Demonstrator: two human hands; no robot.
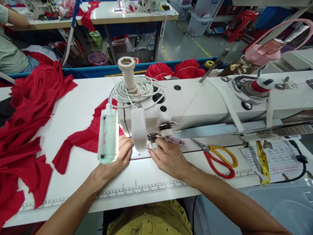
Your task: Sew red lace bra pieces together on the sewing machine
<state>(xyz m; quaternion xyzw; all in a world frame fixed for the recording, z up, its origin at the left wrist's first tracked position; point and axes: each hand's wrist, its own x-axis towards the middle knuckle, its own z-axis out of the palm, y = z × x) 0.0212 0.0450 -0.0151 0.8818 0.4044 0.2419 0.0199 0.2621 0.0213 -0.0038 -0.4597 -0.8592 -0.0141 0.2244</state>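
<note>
Red cloth (86, 138) lies at nine o'clock from the needle area, flat on the white table (80, 107), running behind the lamp and in toward the fingers of your left hand. Closest to you, at six o'clock, is your yellow garment (149, 222), and just beyond it a printed ruler scale (144, 189) follows the table's front edge. Your left hand (124, 150) reaches in from eight o'clock, fingers stretched out and lowered to the machine bed; their tips are partly covered, so I cannot tell whether they pinch anything. Your right hand (168, 156) comes from four o'clock with bent fingers beside the white knob (153, 145); its grip is hidden too. Scissors (221, 160) with one red and one yellow handle lie just past three o'clock, and a written sheet (278, 160) sits farther out that way under a yellow measuring tape (263, 164). Over the cloth at nine hangs the lamp (107, 137). Your sewing machine (198, 98) stretches toward two, carrying a coil of white cable (137, 93) at eleven. Beyond it, between twelve and one, sit two red bundles (174, 69). At ten, farther off, a person (13, 52) sits near another worktable (132, 19).
</note>
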